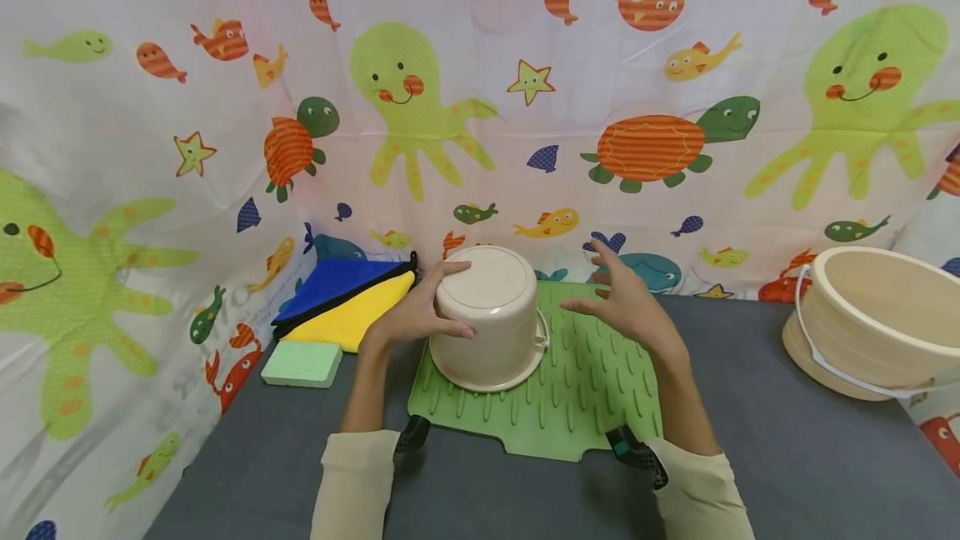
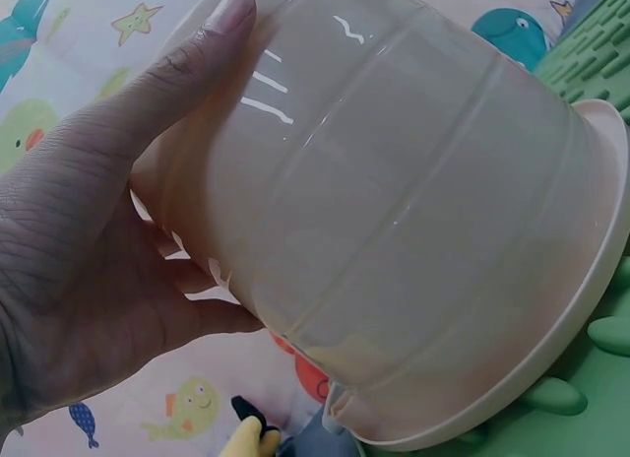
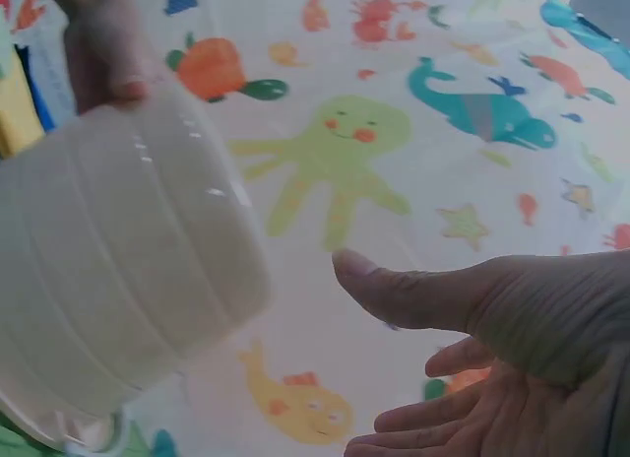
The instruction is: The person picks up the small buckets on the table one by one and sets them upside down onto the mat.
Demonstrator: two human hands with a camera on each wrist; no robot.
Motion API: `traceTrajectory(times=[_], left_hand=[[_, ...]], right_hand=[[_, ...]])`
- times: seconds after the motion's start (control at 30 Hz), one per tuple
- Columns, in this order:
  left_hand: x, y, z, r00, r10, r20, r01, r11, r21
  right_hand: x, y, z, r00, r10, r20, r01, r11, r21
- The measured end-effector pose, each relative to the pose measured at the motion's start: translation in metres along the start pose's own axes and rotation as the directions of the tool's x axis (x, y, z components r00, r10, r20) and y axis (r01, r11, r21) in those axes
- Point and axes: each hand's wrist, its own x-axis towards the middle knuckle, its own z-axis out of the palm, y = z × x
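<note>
A cream plastic bucket stands upside down on a ribbed green mat, its base facing up and its rim on the mat. My left hand grips it near the base from the left, thumb on one side and fingers round the other. The left wrist view shows that thumb against the bucket wall. To the right of the bucket, my right hand is raised, apart from it, with fingers spread and holding nothing. The same hand shows bare in the right wrist view.
A second cream bucket with a white handle stands upright at the right. Left of the mat lie a pale green sponge, a yellow cloth and a blue cloth. A sea-animal curtain hangs behind the dark table.
</note>
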Motion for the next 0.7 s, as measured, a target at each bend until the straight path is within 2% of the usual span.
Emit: traceTrajectory(times=[0.23,0.4,0.5,0.6,0.67,0.7], left_hand=[[-0.001,-0.001,-0.001,1.0,-0.022,0.002,0.022,1.0,-0.005],[-0.001,-0.002,0.002,1.0,0.002,0.012,-0.002,0.999,-0.037],[-0.001,0.0,0.003,1.0,0.006,0.016,-0.005,0.999,-0.046],[-0.001,0.002,0.002,1.0,0.001,0.016,0.0,0.999,-0.045],[-0.001,0.003,0.002,1.0,-0.001,0.016,0.002,0.999,-0.045],[-0.001,0.002,0.001,1.0,-0.004,0.013,0.004,0.999,-0.042]], right_hand=[[-0.014,0.005,-0.026,0.998,0.001,-0.069,0.002,0.999,0.042],[-0.024,0.012,-0.043,0.992,0.008,-0.124,0.0,0.998,0.06],[-0.031,0.017,-0.053,0.983,0.024,-0.183,-0.015,0.998,0.054],[-0.038,0.025,-0.064,0.961,0.046,-0.273,-0.027,0.997,0.075],[-0.042,0.032,-0.071,0.933,0.07,-0.354,-0.036,0.994,0.102],[-0.044,0.036,-0.075,0.912,0.091,-0.4,-0.045,0.991,0.123]])
